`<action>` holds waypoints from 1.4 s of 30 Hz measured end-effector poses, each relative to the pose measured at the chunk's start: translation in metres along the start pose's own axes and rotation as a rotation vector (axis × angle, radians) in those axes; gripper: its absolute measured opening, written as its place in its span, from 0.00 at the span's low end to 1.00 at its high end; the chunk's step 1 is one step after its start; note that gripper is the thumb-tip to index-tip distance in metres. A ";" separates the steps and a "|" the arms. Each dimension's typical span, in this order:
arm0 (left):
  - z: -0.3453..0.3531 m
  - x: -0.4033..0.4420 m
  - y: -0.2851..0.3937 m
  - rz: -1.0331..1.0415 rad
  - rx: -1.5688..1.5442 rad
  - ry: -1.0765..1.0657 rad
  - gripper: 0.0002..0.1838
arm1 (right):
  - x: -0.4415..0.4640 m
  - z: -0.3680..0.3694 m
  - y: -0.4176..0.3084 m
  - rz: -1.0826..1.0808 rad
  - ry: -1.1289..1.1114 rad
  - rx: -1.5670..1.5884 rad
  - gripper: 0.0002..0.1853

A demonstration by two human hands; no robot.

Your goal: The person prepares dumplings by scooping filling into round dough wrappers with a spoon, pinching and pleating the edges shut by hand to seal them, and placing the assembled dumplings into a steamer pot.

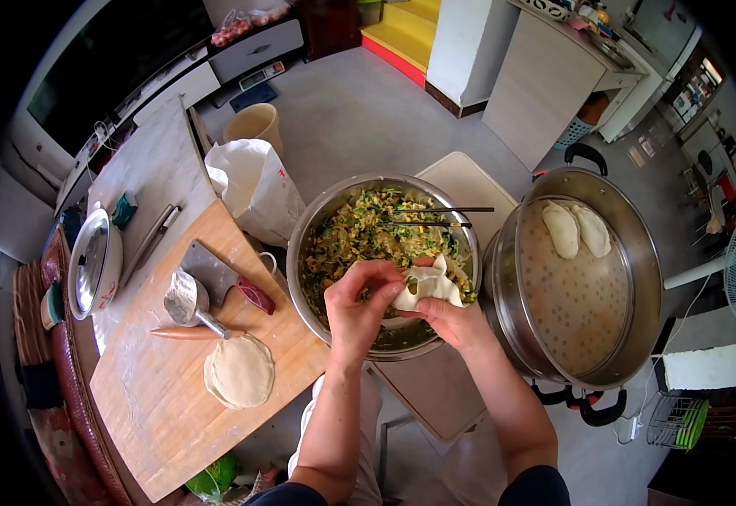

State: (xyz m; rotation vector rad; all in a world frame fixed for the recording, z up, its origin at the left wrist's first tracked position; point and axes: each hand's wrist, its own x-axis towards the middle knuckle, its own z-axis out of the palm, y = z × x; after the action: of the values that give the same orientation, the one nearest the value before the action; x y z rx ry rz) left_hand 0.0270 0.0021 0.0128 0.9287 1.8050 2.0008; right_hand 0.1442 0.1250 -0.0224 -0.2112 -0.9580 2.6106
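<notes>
Over a large metal bowl [300,291], a partly closed dumpling [431,285] is held between my two hands. My left hand [361,299] pinches its left edge, and my right hand [456,319] supports it from the lower right. A gap in the dough's folded top is visible. Chopped green and yellow filling [351,223] fills much of the bowl, with a pair of dark chopsticks [448,210] resting across its right side. Two finished dumplings [562,229] lie in the steamer pot [574,312] to the right.
A wooden board [148,405] at left bears round dough wrappers [239,373], a cleaver [207,268], a flour scoop [186,297] and a rolling pin [186,334]. A white flour bag [254,190] stands behind the bowl. The steamer's black handle [587,157] sticks out at the back.
</notes>
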 end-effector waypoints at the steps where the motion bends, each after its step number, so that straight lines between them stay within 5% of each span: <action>1: 0.001 0.000 0.001 0.040 0.047 0.003 0.13 | 0.000 -0.001 0.001 -0.008 0.006 -0.006 0.32; 5: 0.005 0.000 0.007 0.172 0.280 0.009 0.10 | 0.000 0.001 0.002 -0.008 0.070 0.003 0.31; 20: 0.007 -0.002 0.007 0.014 0.075 -0.007 0.16 | -0.001 0.009 -0.001 -0.163 0.087 -0.125 0.30; 32: 0.001 0.005 0.011 0.129 0.133 -0.052 0.20 | -0.001 0.007 -0.003 -0.171 0.030 -0.206 0.33; 42: -0.001 0.005 0.008 0.143 0.128 -0.096 0.10 | -0.001 0.005 -0.003 -0.127 0.042 -0.212 0.33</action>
State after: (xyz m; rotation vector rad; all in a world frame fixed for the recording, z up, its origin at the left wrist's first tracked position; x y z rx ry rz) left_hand 0.0243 0.0029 0.0217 1.2031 1.8790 1.9034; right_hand 0.1449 0.1238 -0.0169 -0.2483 -1.1934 2.3804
